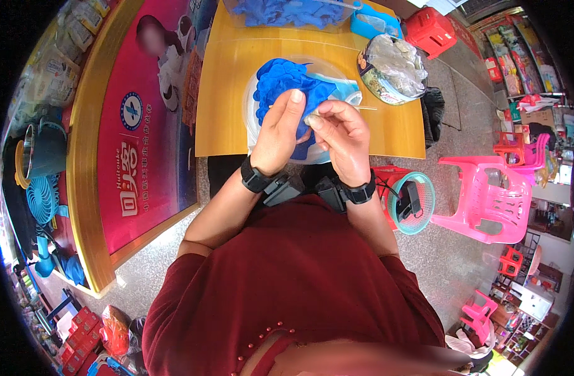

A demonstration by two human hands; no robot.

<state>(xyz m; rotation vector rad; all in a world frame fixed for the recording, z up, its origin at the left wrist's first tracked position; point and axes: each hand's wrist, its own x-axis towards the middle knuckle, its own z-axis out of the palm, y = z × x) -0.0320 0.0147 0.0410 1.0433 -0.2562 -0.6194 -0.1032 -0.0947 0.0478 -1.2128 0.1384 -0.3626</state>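
Over a round whitish tray (252, 122) on the wooden table, my two hands work close together at some bright blue cloth (279, 78). My left hand (279, 135) pinches the cloth, thumb upward. My right hand (346, 138) has its thumb and fingertips pressed together on the cloth's right side; anything small between them is too hidden to make out. More blue cloth lies bunched beyond my left hand, and a piece hangs below the fingers. Beside it, behind my right hand, is a light blue item (342, 88) with a white rim. A thin white stick (366, 108) points out to the right.
The yellow wooden table (227, 113) carries a clear bin (287, 15) of blue pieces, a light blue container (375, 24) and a round tin (392, 69) holding plastic bags. A green basket (428, 203) and pink chair (487, 197) stand right; a pink-fronted counter (146, 138) stands left.
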